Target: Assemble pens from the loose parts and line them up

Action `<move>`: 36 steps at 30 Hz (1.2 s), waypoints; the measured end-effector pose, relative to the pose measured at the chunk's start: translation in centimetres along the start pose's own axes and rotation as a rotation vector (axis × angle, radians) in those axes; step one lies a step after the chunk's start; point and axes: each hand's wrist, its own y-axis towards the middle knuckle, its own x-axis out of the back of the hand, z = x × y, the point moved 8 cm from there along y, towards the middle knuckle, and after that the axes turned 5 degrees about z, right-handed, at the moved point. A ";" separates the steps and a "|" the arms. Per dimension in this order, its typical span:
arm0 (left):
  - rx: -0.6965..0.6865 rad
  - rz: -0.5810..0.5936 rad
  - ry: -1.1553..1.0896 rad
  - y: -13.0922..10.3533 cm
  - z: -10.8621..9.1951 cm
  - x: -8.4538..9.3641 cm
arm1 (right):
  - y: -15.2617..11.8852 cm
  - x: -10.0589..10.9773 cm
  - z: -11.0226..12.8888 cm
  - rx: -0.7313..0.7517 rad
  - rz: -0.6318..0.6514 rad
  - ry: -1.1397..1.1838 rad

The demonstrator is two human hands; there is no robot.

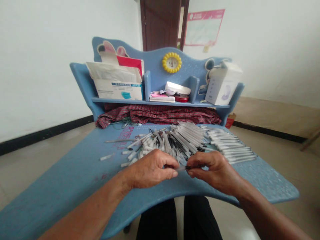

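Observation:
My left hand pinches a small translucent pen cap between thumb and fingers, most of it hidden in the grip. Close on its right, my right hand pinches a pen part with a black end; the rest is covered by the fingers. The two pieces meet or nearly meet above the desk's front edge. Just beyond the hands lies a heap of loose pen parts, with white caps, clear barrels and black pieces. To the right, several pens lie side by side in a row.
The blue desk curves inward at the front. One loose white cap lies at left. Behind the heap is a bunched checked cloth. The shelf above bears a mask box, a red tin and a white box.

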 end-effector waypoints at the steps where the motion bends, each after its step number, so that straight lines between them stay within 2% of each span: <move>1: 0.017 0.034 0.013 0.0 0.1 -0.3 | -0.1 -0.1 -0.1 -0.005 0.011 0.007; 3: 0.050 0.100 0.036 0.1 0.3 -0.7 | -0.2 -0.2 -0.2 -0.010 0.029 0.008; 6: 0.061 0.125 0.050 0.1 0.3 -0.9 | -0.3 -0.3 0.1 0.007 0.043 -0.031; 10: 0.051 0.119 0.063 0.0 0.2 -0.9 | -0.4 -0.7 0.7 0.038 0.058 -0.123; 15: 0.037 0.098 0.068 0.1 0.1 -1.0 | -0.4 -1.6 -0.4 -0.079 0.129 -0.122; 20: 0.074 0.055 0.060 0.1 0.5 -0.5 | -0.4 -1.3 -0.8 -0.106 0.074 -0.073; 25: 0.085 0.090 0.079 0.1 0.5 -0.8 | -0.2 -1.5 -0.3 -0.072 0.066 -0.089; 29: 0.087 0.094 0.069 0.1 0.5 -0.9 | -0.4 -1.2 -0.7 -0.107 0.046 -0.111; 36: 0.087 0.051 0.047 -0.1 0.4 -0.4 | -0.7 -1.3 -0.5 -0.093 0.097 -0.167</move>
